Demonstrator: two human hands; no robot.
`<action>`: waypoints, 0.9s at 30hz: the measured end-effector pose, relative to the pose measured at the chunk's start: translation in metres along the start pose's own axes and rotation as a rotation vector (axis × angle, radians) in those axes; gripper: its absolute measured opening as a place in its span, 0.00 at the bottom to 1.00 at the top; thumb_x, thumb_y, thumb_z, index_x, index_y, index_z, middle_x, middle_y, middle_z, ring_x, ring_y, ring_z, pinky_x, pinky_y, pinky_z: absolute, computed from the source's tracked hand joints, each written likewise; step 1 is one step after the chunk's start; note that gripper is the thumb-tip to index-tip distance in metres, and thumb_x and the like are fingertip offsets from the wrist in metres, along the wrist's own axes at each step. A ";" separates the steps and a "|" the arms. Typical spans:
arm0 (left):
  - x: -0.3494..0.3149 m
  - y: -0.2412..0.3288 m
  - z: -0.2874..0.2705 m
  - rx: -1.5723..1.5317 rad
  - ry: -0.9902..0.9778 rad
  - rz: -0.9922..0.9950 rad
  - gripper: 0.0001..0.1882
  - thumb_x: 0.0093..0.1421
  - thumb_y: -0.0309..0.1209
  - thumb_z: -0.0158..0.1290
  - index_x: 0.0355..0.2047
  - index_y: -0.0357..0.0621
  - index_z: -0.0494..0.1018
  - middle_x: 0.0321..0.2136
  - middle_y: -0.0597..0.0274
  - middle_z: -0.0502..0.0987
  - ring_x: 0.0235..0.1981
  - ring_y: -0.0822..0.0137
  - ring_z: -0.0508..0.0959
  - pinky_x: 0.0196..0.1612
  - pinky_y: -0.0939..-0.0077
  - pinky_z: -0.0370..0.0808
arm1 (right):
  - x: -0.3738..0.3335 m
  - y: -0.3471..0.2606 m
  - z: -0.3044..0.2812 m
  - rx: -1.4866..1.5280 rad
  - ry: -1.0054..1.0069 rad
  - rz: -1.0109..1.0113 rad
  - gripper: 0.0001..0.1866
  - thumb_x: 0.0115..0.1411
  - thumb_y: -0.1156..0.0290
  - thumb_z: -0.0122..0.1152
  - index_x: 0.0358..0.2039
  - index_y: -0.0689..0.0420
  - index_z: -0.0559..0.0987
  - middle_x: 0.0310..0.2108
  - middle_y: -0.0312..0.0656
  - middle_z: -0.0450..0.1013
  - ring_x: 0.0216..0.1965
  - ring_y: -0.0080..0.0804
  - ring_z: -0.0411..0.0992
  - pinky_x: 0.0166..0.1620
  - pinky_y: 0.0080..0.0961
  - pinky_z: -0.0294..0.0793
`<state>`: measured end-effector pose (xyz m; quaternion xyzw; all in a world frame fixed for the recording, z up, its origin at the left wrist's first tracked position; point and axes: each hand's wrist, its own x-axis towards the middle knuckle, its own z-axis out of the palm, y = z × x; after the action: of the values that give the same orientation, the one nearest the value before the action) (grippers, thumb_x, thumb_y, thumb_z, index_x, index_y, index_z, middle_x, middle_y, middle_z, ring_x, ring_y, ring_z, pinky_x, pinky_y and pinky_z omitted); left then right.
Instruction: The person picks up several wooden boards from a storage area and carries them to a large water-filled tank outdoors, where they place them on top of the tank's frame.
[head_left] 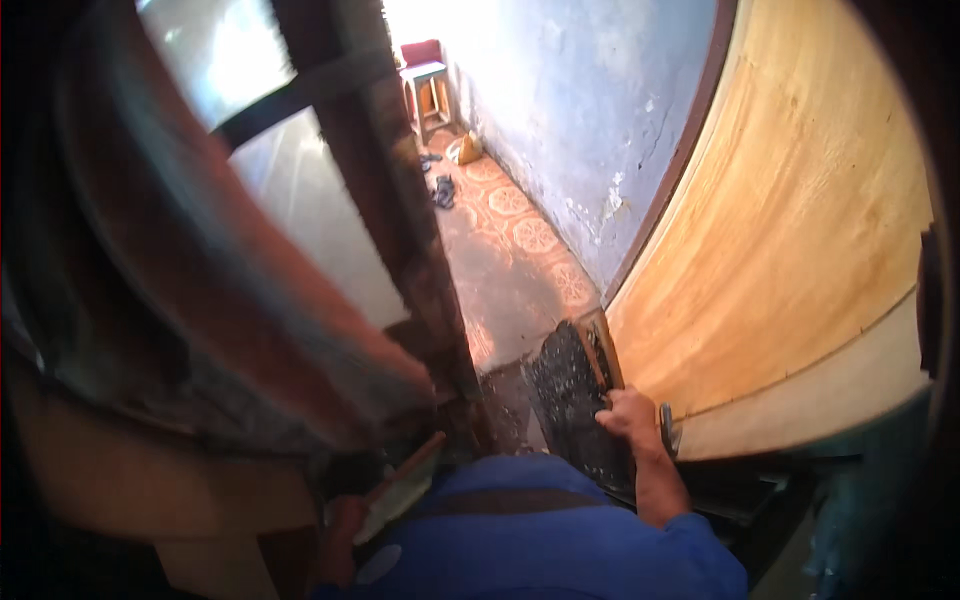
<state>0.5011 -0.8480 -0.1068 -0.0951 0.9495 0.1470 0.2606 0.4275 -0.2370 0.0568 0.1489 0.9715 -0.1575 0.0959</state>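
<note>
Left hand (345, 520) low in shadow, closed around a wooden handle (412, 463); tool head unclear. Wooden post (400, 220) stands in the middle. Right hand (630, 415) gripping the edge of a dark board (570, 385) that leans at the foot of a plywood sheet (800, 220). Tiled floor (510, 250) beyond.

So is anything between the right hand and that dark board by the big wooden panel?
Nothing visible is. The right hand already rests on the dark board, fingers on its near edge, beside the wooden panel. The left hand is apart, low down, holding a wooden-handled tool.
</note>
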 end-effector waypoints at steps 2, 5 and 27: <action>0.011 0.024 -0.010 0.278 -0.046 0.061 0.13 0.50 0.37 0.60 0.33 0.44 0.81 0.31 0.48 0.80 0.34 0.48 0.80 0.40 0.56 0.75 | 0.009 0.000 0.003 0.026 -0.002 0.035 0.19 0.43 0.58 0.59 0.35 0.54 0.81 0.37 0.53 0.74 0.39 0.52 0.75 0.43 0.44 0.74; 0.036 0.042 -0.018 0.042 -0.099 0.111 0.13 0.50 0.36 0.59 0.34 0.44 0.81 0.31 0.46 0.79 0.35 0.48 0.80 0.40 0.54 0.74 | 0.022 0.011 0.015 0.035 0.009 0.105 0.17 0.44 0.60 0.58 0.32 0.54 0.81 0.35 0.53 0.73 0.37 0.54 0.74 0.42 0.46 0.74; 0.192 0.272 0.001 -0.210 -0.223 0.168 0.11 0.54 0.35 0.53 0.33 0.46 0.80 0.32 0.46 0.79 0.35 0.48 0.79 0.41 0.55 0.73 | 0.224 0.083 -0.006 -0.009 -0.203 0.264 0.21 0.42 0.54 0.68 0.31 0.57 0.80 0.37 0.54 0.72 0.40 0.53 0.73 0.43 0.43 0.73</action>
<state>0.2692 -0.6121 -0.1452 -0.0250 0.8987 0.2764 0.3396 0.2437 -0.1017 -0.0132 0.2581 0.9295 -0.1534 0.2144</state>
